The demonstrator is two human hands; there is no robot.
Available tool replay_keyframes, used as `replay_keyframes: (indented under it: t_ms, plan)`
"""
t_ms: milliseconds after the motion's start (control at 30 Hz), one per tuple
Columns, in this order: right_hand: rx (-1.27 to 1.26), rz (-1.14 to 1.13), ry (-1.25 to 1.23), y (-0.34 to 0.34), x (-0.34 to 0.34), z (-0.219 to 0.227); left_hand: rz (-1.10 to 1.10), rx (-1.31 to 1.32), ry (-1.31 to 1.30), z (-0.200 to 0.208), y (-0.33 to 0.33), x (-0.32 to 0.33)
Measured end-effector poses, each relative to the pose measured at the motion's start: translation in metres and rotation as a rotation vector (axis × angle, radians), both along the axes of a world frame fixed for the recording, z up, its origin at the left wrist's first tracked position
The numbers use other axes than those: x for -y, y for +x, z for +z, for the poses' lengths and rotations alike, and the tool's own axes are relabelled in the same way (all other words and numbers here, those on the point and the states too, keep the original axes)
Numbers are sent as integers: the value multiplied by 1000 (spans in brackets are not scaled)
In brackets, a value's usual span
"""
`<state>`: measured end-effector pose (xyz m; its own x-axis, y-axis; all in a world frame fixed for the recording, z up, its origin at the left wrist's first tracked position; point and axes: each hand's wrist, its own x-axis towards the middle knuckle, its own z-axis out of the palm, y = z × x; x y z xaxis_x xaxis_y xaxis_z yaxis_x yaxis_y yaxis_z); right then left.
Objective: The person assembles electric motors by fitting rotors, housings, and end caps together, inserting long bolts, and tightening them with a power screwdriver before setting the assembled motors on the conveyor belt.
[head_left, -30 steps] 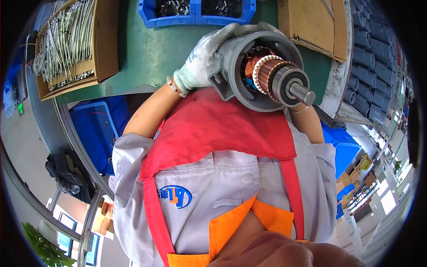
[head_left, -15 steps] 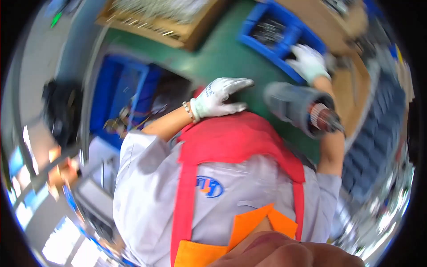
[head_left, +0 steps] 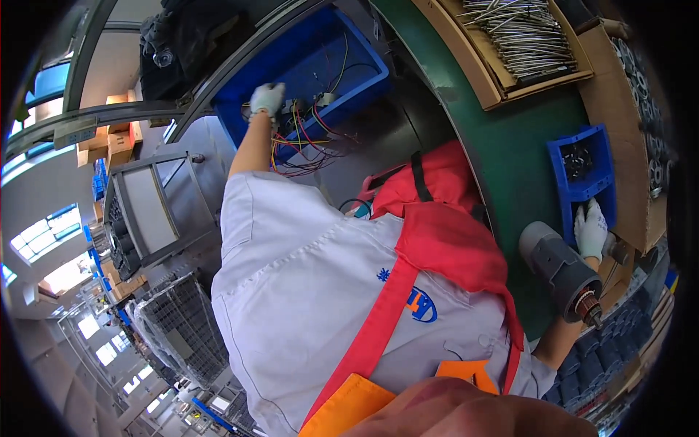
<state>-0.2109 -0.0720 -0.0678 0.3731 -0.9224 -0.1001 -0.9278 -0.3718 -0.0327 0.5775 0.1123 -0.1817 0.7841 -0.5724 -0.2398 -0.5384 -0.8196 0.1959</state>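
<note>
My left hand point(head_left: 267, 100), in a white glove, reaches out over a large blue crate point(head_left: 354, 86) standing below the table's level. Its fingers point away and are mostly hidden. Beside it in the crate lie parts with red, yellow and green wires point(head_left: 302, 131). My right hand point(head_left: 591, 229), also gloved, has its fingers apart and dips into the near compartment of a small blue bin point(head_left: 587, 191); what the fingertips touch is hidden. A grey cylindrical motor housing point(head_left: 557, 266) with a copper-banded commutator end lies over my right forearm, seemingly on the table side.
Thin metal shafts point(head_left: 528, 36) fill a cardboard box at the table's far side. A carton of metal rings point(head_left: 641, 95) stands right of the small bin. Dark grey housings point(head_left: 593, 364) are stacked at lower right. A wheeled cart point(head_left: 145, 211) stands on the left.
My left hand has moved from before my apron out left to the blue crate. My body and view have turned left. My right hand stays at the small bin.
</note>
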Motion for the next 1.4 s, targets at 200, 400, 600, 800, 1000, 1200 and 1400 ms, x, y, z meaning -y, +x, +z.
replay_keyframes:
  t_ms: [200,400,600,800,1000,1200,1400]
  plan:
    - [364,-261,-52,-14,-14,43,-354,-215,455,-18,-88,59]
    - [1216,-525,141,12,-67,126,-389,-714,-374,97,-121,37]
    - [1168,-351,127,28,-124,183,-484,-1315,-725,163,-144,64]
    - [407,121,-266,38,-148,207,-503,-1919,-685,182,-276,86]
    - [185,176,-407,41,-172,211,-742,-2476,-552,214,-404,109]
    - [513,130,-426,31,-199,209,-419,-2627,-476,260,-473,85]
    - [927,86,-719,59,-205,184,-353,-2556,282,269,-532,50]
